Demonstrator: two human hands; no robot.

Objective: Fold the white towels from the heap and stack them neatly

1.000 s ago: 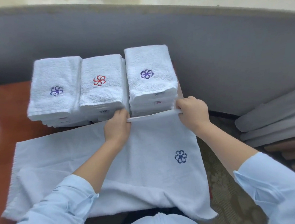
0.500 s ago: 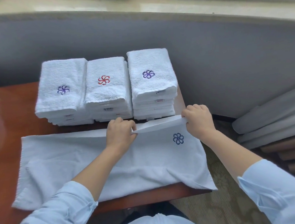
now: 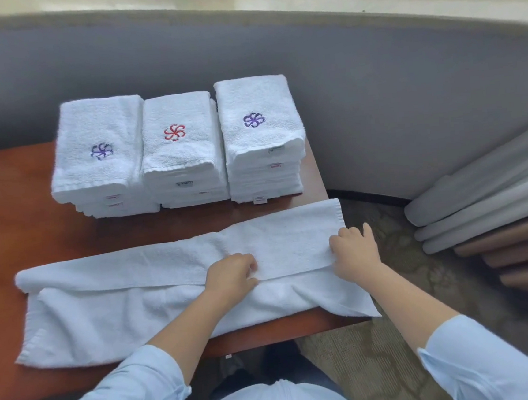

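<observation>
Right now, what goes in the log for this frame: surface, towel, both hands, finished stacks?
surface: reddish wooden table
towel: white towel lies across it, far long edge folded toward the person, right end overhanging
left hand: holds the flap's near edge, mid-towel
right hand: holds the same edge, further right
stacks: left stack purple logo; middle stack red logo; right stack purple logo
</observation>
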